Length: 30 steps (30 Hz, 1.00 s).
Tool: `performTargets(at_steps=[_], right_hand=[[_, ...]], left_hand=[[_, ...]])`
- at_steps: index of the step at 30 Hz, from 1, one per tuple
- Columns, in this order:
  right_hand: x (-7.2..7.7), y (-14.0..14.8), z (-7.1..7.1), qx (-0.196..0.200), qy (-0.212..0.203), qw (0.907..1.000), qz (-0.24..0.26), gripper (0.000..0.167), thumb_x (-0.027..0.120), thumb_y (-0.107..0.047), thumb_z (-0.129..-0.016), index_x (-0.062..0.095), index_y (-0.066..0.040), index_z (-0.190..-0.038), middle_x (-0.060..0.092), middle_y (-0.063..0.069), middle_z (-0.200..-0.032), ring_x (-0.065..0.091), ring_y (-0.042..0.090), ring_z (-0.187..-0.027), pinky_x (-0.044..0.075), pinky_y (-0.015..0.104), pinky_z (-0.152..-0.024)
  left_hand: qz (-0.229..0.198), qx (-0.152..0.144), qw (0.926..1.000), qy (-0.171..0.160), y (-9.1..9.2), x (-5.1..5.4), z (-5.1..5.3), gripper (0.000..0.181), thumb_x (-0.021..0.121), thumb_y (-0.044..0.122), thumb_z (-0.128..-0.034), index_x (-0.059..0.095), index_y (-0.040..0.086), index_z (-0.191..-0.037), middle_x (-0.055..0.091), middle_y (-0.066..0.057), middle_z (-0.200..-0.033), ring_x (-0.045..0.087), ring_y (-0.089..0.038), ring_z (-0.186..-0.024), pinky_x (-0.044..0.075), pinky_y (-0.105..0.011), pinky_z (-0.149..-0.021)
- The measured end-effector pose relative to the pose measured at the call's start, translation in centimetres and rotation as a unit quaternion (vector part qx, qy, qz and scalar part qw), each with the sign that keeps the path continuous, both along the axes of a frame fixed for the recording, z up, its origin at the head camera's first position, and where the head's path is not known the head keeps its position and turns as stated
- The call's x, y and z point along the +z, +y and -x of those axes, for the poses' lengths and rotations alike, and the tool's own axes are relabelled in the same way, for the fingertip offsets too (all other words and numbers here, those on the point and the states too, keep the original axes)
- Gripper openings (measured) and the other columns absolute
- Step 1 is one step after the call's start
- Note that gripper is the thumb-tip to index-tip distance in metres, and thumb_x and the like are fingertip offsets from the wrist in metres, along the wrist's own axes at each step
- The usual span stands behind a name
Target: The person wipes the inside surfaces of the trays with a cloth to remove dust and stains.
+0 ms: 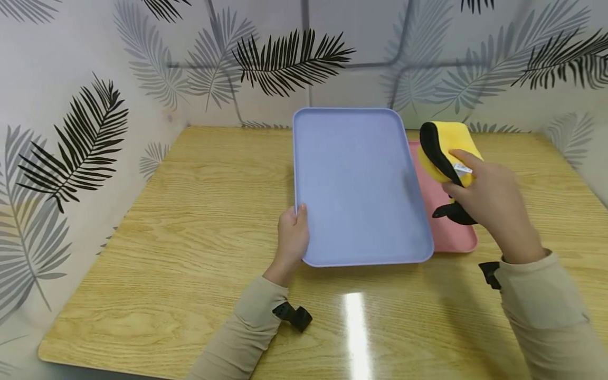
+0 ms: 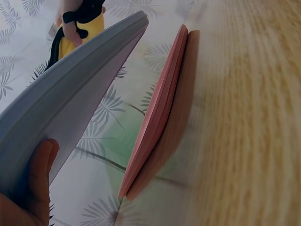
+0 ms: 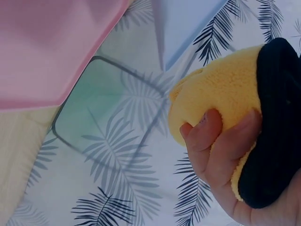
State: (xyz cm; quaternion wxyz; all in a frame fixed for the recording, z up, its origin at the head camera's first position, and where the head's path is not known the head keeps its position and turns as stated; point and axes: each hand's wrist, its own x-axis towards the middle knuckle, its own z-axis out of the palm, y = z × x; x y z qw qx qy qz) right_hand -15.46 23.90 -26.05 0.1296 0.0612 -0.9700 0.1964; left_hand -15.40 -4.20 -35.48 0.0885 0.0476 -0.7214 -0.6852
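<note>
My left hand (image 1: pixel 292 237) grips a light blue rectangular tray (image 1: pixel 361 184) by its left edge near the lower corner, thumb over the rim. The left wrist view shows that tray (image 2: pixel 70 89) raised off the table and tilted. To its right, my right hand (image 1: pixel 499 195) holds a folded yellow cloth (image 1: pixel 456 138) with black edging and a small white tag. In the right wrist view, fingers (image 3: pixel 207 132) curl around the fluffy cloth (image 3: pixel 225 89). The cloth is apart from the blue tray. A pink tray (image 1: pixel 453 238) lies on the table, partly hidden behind the blue one.
The wooden table (image 1: pixel 190 237) extends on both sides of the trays. Behind and to the left stand pale walls or sheets (image 1: pixel 285 89) printed with leaves. A black strap-mounted device (image 1: pixel 294 315) sits on each wrist.
</note>
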Motion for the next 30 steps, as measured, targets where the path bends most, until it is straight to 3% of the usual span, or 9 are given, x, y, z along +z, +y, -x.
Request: performTargets(at_steps=[2,8,15,19,23,30], right_hand=[[0.2,-0.5,0.3,0.009,0.001,1.0000,-0.001,0.053,0.060,-0.016,-0.080,0.044,0.001,-0.127,0.029,0.003,-0.048,0.030,0.020,-0.046,0.023,0.032,-0.045],[0.7,-2.5,1.0,0.028,0.002,0.9996,-0.004,0.054,0.062,-0.016,-0.078,0.045,0.000,-0.127,0.030,0.003,-0.049,0.033,0.023,-0.049,0.025,0.033,-0.047],[1.3,-5.0,2.0,0.040,-0.013,0.9988,-0.025,0.055,0.063,-0.020,-0.079,0.046,-0.004,-0.129,0.041,0.008,-0.052,0.039,0.027,-0.056,0.029,0.036,-0.051],[1.6,-6.4,2.7,0.048,-0.025,0.9978,-0.037,0.055,0.063,-0.022,-0.080,0.045,-0.006,-0.129,0.051,0.014,-0.063,0.047,0.032,-0.068,0.035,0.041,-0.057],[2.0,-7.6,3.4,0.052,-0.028,0.9971,-0.048,0.054,0.062,-0.023,-0.080,0.046,-0.009,-0.130,0.048,0.013,-0.065,0.047,0.031,-0.071,0.036,0.042,-0.060],[2.2,-9.8,4.6,0.055,-0.013,0.9958,-0.072,0.053,0.063,-0.023,-0.079,0.048,-0.012,-0.129,0.049,0.013,-0.067,0.047,0.028,-0.065,0.036,0.037,-0.051]], left_hand=[[0.001,-0.002,1.0000,-0.004,0.0,0.0,0.0,0.031,0.037,0.010,-0.0960,0.056,-0.012,-0.084,0.045,-0.003,-0.059,0.043,-0.011,-0.051,0.037,-0.022,-0.045],[0.000,-0.013,0.9999,-0.008,0.1,0.1,-0.1,0.031,0.035,0.010,-0.0966,0.056,-0.013,-0.091,0.050,-0.007,-0.063,0.046,-0.012,-0.053,0.039,-0.022,-0.047],[-0.004,-0.022,0.9997,-0.011,0.2,0.4,-0.4,0.032,0.035,0.010,-0.0969,0.056,-0.013,-0.095,0.053,-0.010,-0.067,0.049,-0.012,-0.055,0.040,-0.022,-0.048],[-0.004,-0.026,0.9996,-0.007,0.3,0.4,-0.5,0.032,0.034,0.010,-0.0970,0.056,-0.014,-0.096,0.053,-0.011,-0.067,0.049,-0.012,-0.055,0.041,-0.022,-0.049],[-0.005,-0.030,0.9995,-0.006,0.3,0.2,-0.5,0.032,0.034,0.010,-0.0969,0.056,-0.014,-0.096,0.054,-0.012,-0.068,0.051,-0.012,-0.056,0.043,-0.023,-0.049],[0.006,-0.029,0.9996,0.002,0.7,0.0,-0.5,0.031,0.036,0.009,-0.0960,0.056,-0.014,-0.091,0.052,-0.010,-0.064,0.049,-0.012,-0.053,0.041,-0.023,-0.046]])
